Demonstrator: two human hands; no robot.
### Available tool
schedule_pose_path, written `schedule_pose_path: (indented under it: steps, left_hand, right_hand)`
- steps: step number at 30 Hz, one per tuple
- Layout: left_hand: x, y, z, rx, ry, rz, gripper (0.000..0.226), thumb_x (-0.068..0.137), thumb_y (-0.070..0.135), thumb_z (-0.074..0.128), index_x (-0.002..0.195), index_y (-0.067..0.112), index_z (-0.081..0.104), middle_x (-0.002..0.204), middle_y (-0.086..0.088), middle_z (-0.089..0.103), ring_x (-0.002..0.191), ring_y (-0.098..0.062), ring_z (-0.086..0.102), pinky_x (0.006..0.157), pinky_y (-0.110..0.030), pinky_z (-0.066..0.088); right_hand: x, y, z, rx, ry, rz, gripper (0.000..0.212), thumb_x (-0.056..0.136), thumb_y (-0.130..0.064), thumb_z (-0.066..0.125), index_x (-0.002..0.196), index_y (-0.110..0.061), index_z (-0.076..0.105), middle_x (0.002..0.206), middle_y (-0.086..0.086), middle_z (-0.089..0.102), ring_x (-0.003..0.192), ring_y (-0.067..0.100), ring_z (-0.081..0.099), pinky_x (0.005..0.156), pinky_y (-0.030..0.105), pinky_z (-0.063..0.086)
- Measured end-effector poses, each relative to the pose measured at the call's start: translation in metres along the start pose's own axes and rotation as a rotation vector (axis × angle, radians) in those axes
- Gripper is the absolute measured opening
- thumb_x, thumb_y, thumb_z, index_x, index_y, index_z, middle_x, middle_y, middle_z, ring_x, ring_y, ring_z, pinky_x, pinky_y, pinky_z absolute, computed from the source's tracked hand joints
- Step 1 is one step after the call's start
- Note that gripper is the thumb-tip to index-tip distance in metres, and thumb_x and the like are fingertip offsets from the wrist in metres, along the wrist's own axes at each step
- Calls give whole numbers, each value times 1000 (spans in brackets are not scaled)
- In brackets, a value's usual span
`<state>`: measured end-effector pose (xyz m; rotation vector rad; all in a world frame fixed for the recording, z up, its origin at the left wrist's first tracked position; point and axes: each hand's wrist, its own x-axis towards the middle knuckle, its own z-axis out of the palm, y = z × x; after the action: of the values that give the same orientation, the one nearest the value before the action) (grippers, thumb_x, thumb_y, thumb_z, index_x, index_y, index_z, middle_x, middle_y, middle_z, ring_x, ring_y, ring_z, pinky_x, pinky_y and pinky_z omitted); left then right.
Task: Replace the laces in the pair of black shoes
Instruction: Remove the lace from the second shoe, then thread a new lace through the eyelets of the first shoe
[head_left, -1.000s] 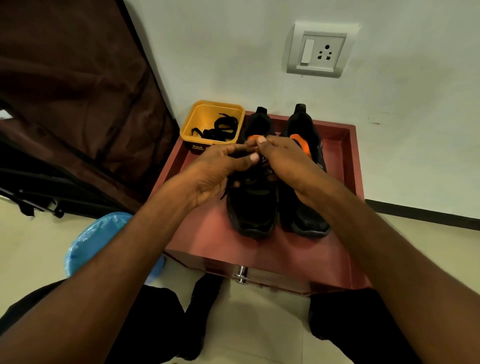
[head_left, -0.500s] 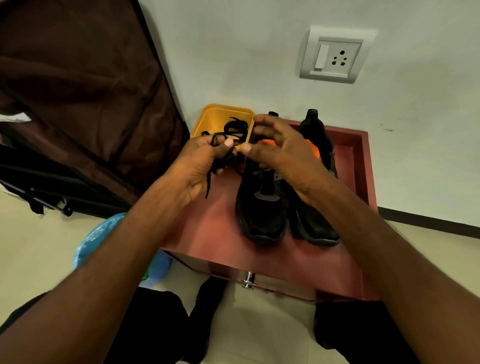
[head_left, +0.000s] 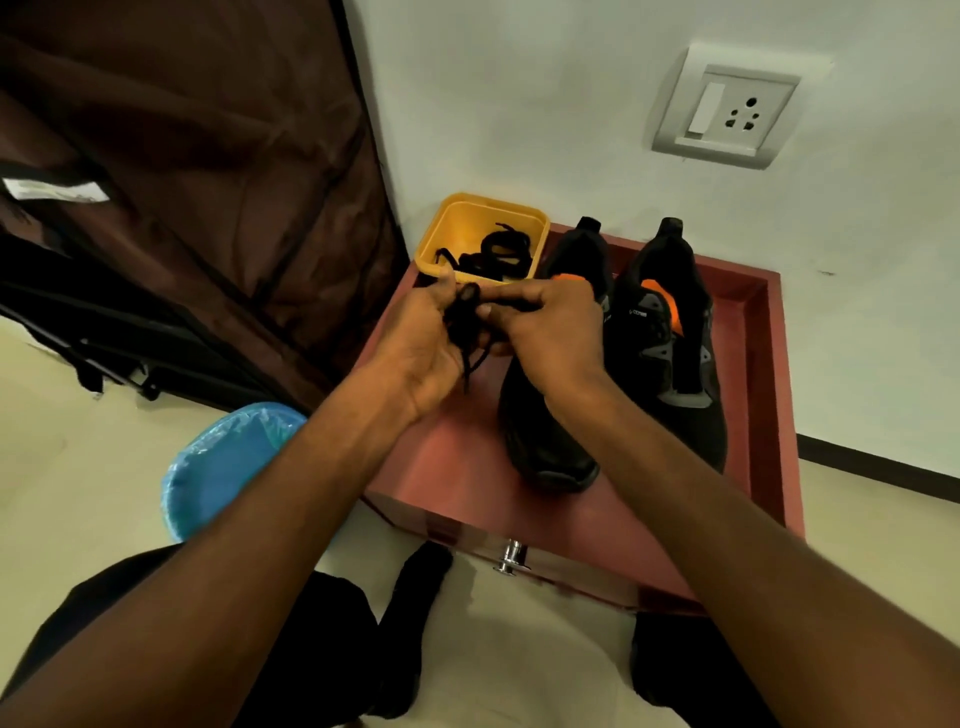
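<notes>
Both my hands had drifted left off the left shoe (head_left: 550, 415), my left hand (head_left: 423, 348) and right hand (head_left: 550, 332) pinching the bunched black lace (head_left: 464, 325) just before the yellow tub (head_left: 485, 218).

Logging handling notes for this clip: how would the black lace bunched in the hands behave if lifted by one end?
Probably floppy: the lace bunches between the left hand and right hand, its end dangling limp. Likely very light, since fingertips alone hold it. It may tangle, like the laces coiled in the yellow tub.
</notes>
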<state>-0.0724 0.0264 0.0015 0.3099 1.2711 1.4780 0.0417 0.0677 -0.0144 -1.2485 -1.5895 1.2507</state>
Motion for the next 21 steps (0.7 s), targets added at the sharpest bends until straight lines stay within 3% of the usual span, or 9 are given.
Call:
schedule_pose_path:
  steps: [3, 6, 9, 12, 16, 19, 21]
  left_hand:
    - [-1, 2, -21, 228, 40, 55, 28, 106, 5, 44, 111, -2, 70, 98, -15, 75, 81, -18, 73, 80, -30, 59]
    - [-12, 12, -49, 393, 31, 47, 23, 105, 4, 51, 104, 2, 73, 95, -13, 76, 79, -13, 74, 70, -22, 59]
    - [-26, 32, -73, 382, 15, 4, 20, 103, 0, 52, 103, -1, 72, 79, -6, 76, 68, -9, 73, 59, -19, 57]
    - [-37, 60, -110, 431, -9, -72, 18, 102, -2, 54, 97, 1, 71, 81, -4, 72, 76, -11, 70, 67, -19, 60]
    - [-51, 87, -184, 568, 3, -108, 16, 98, -9, 55, 108, -9, 68, 85, -13, 68, 78, -17, 67, 76, -22, 60]
    - [-54, 92, -240, 659, 101, -105, 16, 94, -16, 56, 103, -13, 69, 85, -20, 68, 78, -25, 66, 79, -27, 61]
    - [-51, 86, -273, 706, 195, -79, 18, 88, -20, 58, 101, -15, 70, 90, -28, 67, 83, -32, 67, 88, -40, 60]
  right_hand:
    - [1, 0, 5, 157, 17, 102, 11, 89, -3, 79, 99, -4, 81, 86, 11, 78, 75, 22, 78, 64, 28, 60]
    - [-11, -7, 14, 254, -29, 135, 12, 88, -1, 77, 100, -3, 80, 93, 13, 78, 83, 23, 78, 68, 29, 62]
    - [-23, -18, 39, 305, -77, 113, 12, 87, 2, 78, 94, -8, 80, 90, 12, 79, 85, 26, 78, 78, 38, 65]
    - [-40, -30, 86, 337, -128, 94, 15, 86, 4, 77, 92, -10, 80, 87, 12, 79, 85, 26, 77, 80, 38, 64]
    - [-64, -33, 162, 308, -252, 79, 19, 84, 6, 76, 89, -12, 80, 78, 5, 77, 69, 11, 72, 66, 26, 60]
    - [-73, -18, 223, 150, -291, 25, 19, 80, -7, 83, 86, -25, 83, 81, -4, 79, 77, 11, 76, 76, 32, 63]
    - [-78, -7, 260, 58, -315, -10, 18, 81, -7, 83, 91, -21, 84, 86, -7, 79, 80, 7, 75, 79, 27, 61]
